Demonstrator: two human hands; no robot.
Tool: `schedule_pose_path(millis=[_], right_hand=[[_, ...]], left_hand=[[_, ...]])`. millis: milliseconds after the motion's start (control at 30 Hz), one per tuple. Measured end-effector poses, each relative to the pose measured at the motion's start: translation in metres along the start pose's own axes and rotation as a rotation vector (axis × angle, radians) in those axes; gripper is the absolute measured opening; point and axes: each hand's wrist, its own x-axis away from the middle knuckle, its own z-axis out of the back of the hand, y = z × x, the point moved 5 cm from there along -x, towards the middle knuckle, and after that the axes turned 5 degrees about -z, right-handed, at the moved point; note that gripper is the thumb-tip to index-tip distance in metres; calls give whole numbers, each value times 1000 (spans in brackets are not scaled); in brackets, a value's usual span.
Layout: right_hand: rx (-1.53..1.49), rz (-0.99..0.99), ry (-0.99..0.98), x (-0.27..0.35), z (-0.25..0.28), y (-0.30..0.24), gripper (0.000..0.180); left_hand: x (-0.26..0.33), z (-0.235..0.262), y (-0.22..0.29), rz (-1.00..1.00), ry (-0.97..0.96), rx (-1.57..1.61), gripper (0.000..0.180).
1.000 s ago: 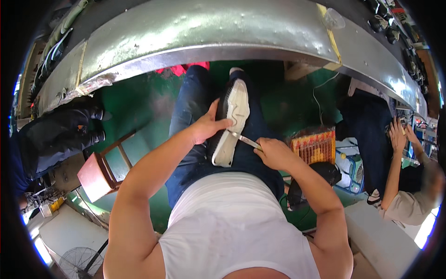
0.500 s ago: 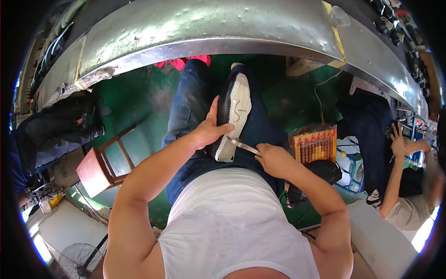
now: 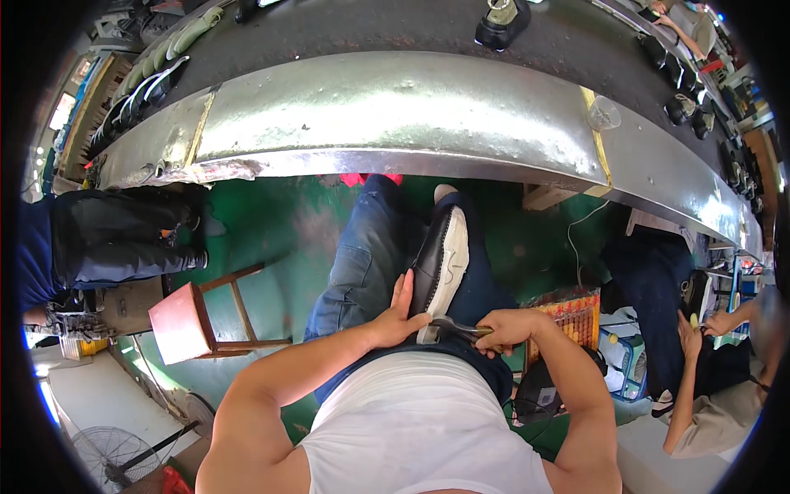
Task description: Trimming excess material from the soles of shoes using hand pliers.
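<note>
worker's hands on a shoe, seen from above. the smooth black, leather-like shoe with a thick white sole (image 3: pixel 448 272) lies lengthwise over the thighs of the blue denim trousers (image 3: pixel 355 267), sole turned to the right. the left hand (image 3: pixel 397 323) grips the near part of the shoe, its thumb at the sole and its fingers along the left side of the black upper. the right hand (image 3: pixel 508 328) is closed around the yellowish handle of a slim, curved, silvery metal tool (image 3: pixel 448 323); the tool's head reaches the near end of the sole beside the left thumb, though whether it touches cannot be told. far: a long bench edge of dented silvery metal (image 3: pixel 395 107). left: a wooden stool with a square reddish seat (image 3: pixel 178 323) on the green floor (image 3: pixel 280 230). right: a panel of brown and yellow wooden beads (image 3: pixel 578 323) and a seated co-worker in a beige top (image 3: pixel 720 420)
</note>
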Motion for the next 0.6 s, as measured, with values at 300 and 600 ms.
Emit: schedule_pose_path(millis=[300, 600], right_hand=[[87, 107, 255, 47, 4, -35, 32], [415, 301, 934, 15, -12, -57, 40]], left_hand=[[-5, 12, 1, -55, 147, 43, 107], [-9, 16, 17, -2, 3, -4, 127]])
